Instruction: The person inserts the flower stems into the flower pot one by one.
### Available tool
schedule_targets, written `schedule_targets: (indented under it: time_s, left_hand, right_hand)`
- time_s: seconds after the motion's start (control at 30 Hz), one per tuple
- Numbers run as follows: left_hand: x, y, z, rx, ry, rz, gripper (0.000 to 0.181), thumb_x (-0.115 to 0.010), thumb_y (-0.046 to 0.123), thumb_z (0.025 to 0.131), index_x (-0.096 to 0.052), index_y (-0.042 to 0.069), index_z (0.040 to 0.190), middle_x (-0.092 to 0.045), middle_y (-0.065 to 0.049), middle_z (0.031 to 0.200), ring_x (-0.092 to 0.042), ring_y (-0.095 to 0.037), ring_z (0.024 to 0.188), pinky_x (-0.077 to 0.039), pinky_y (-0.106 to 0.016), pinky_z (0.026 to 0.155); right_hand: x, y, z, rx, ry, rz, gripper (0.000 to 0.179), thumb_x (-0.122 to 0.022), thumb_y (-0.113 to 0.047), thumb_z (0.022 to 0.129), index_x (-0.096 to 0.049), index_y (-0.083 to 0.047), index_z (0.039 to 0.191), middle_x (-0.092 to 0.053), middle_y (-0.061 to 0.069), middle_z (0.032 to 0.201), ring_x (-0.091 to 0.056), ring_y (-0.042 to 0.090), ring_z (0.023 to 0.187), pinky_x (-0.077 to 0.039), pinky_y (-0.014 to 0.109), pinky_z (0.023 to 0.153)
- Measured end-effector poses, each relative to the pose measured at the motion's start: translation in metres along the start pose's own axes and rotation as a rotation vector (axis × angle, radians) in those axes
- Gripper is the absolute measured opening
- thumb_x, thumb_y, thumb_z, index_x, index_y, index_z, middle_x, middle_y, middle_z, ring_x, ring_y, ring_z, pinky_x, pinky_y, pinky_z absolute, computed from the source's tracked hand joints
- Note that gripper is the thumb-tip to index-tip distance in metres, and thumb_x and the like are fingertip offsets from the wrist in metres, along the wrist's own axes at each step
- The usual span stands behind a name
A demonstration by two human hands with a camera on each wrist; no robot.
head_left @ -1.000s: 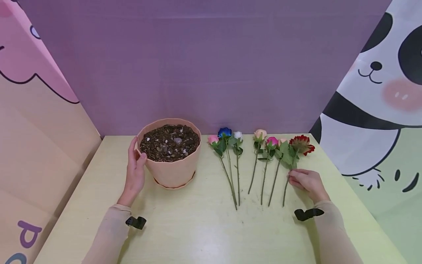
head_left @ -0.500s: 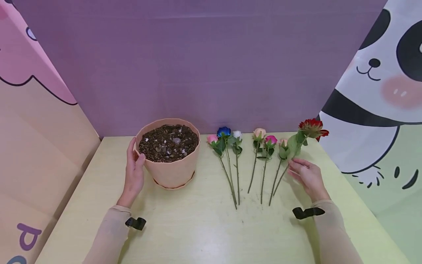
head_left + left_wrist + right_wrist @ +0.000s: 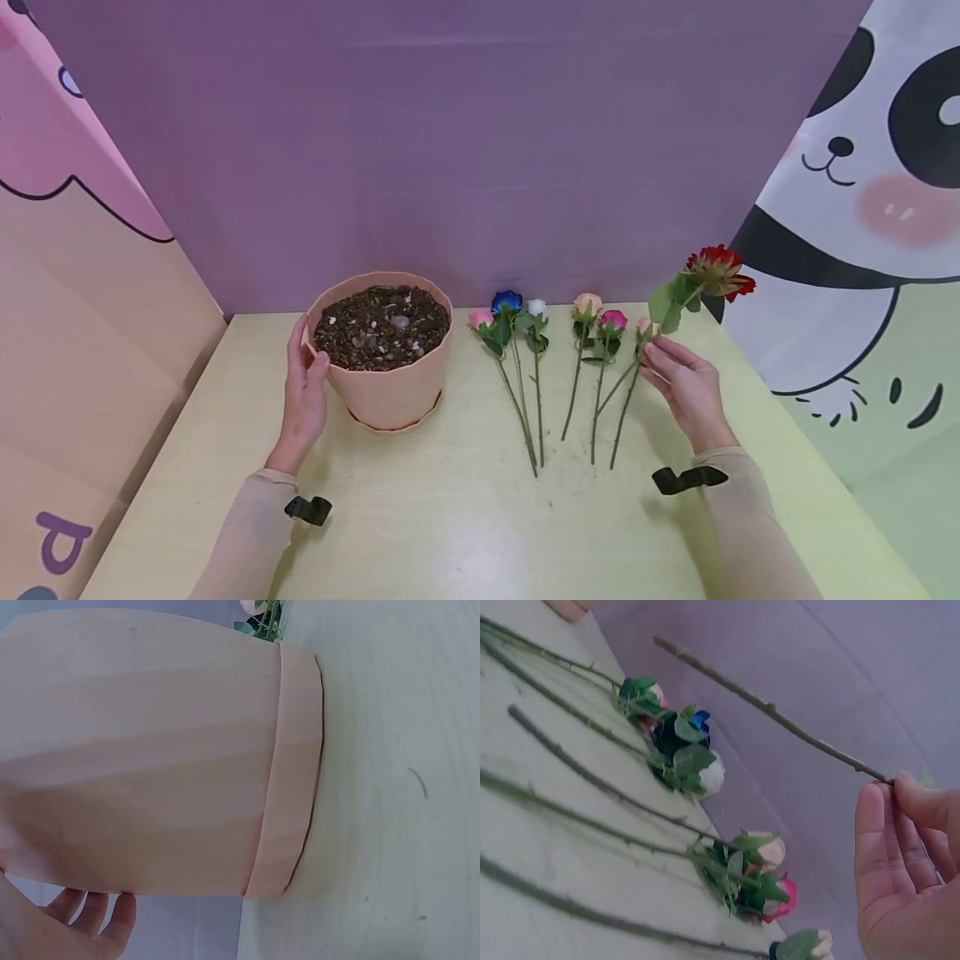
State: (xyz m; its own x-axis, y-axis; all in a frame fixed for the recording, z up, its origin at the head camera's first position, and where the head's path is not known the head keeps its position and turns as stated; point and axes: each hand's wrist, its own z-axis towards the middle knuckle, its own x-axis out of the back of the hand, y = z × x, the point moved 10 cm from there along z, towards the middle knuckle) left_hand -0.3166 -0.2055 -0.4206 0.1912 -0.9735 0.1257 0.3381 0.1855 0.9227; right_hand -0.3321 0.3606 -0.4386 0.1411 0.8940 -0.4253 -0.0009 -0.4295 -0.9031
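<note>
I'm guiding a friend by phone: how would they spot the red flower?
Right of the pot, six flowers lie on the table. At their right end, the right hand holds the red flower, the only red one and the only one lifted.

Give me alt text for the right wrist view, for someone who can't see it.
A right hand pinches a flower stem between thumb and fingers, above a table. Six roses lie side by side: pink, blue, white, peach, magenta and pale pink. Behind is a purple backdrop.
</note>
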Motion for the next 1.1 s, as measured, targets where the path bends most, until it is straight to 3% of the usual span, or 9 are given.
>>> schedule_targets:
  time_s: [0.23, 0.43, 0.63, 0.77, 0.93, 1.1]
  left_hand:
    - [0.001, 0.0, 0.001, 0.014, 0.006, -0.018, 0.067, -0.039, 0.031, 0.111, -0.012, 0.028, 0.172, -0.023, -0.012, 0.175, -0.034, -0.033, 0.155, -0.027, -0.057, 0.126]
    - [0.0, -0.003, -0.001, 0.022, 0.046, -0.06, 0.071, -0.041, 0.033, 0.107, -0.015, 0.025, 0.172, -0.016, -0.008, 0.178, -0.025, -0.036, 0.16, -0.019, -0.061, 0.13]
    - [-0.003, -0.001, -0.001, 0.025, 0.072, -0.08, 0.072, -0.04, 0.034, 0.105, -0.016, 0.023, 0.171, -0.011, -0.008, 0.18, -0.012, -0.037, 0.165, -0.012, -0.061, 0.133]
    - [-0.004, 0.004, 0.001, 0.007, 0.068, -0.063, 0.072, -0.04, 0.032, 0.105, -0.015, 0.021, 0.172, -0.011, -0.005, 0.18, -0.011, -0.032, 0.166, -0.012, -0.058, 0.133]
    - [-0.004, 0.006, 0.002, -0.011, 0.055, -0.072, 0.07, -0.039, 0.028, 0.107, -0.016, 0.021, 0.172, -0.014, -0.005, 0.18, -0.017, -0.031, 0.165, -0.016, -0.058, 0.132]
    - [-0.003, 0.006, 0.003, -0.03, 0.059, -0.078, 0.069, -0.039, 0.029, 0.105, -0.019, 0.017, 0.171, -0.015, -0.01, 0.178, -0.018, -0.037, 0.164, -0.016, -0.063, 0.131]
  right_hand:
    - [-0.019, -0.003, -0.003, -0.024, -0.004, -0.002, 0.017, -0.071, -0.007, 0.099, -0.076, -0.018, 0.111, -0.08, -0.005, 0.102, -0.076, 0.008, 0.091, -0.062, 0.022, 0.083]
    - [-0.041, -0.007, -0.004, -0.005, -0.038, 0.029, 0.014, -0.069, -0.006, 0.1, -0.075, -0.015, 0.11, -0.079, -0.003, 0.101, -0.078, 0.008, 0.094, -0.062, 0.022, 0.085]
    - [-0.064, -0.015, -0.002, 0.052, -0.069, -0.047, 0.017, -0.071, -0.012, 0.101, -0.07, -0.015, 0.117, -0.076, -0.006, 0.104, -0.075, 0.006, 0.099, -0.061, 0.02, 0.083]
    - [-0.079, -0.021, 0.002, 0.078, -0.066, -0.057, 0.018, -0.072, -0.014, 0.101, -0.068, -0.015, 0.119, -0.078, -0.007, 0.105, -0.075, 0.005, 0.098, -0.06, 0.02, 0.081]
    - [-0.105, -0.026, 0.007, 0.102, -0.082, -0.068, 0.014, -0.072, -0.012, 0.1, -0.07, -0.014, 0.114, -0.08, -0.006, 0.101, -0.076, 0.005, 0.094, -0.061, 0.02, 0.08]
    - [-0.14, -0.033, 0.013, 0.138, -0.122, -0.123, 0.024, -0.072, -0.014, 0.1, -0.065, -0.008, 0.122, -0.079, -0.004, 0.104, -0.077, 0.008, 0.097, -0.062, 0.021, 0.084]
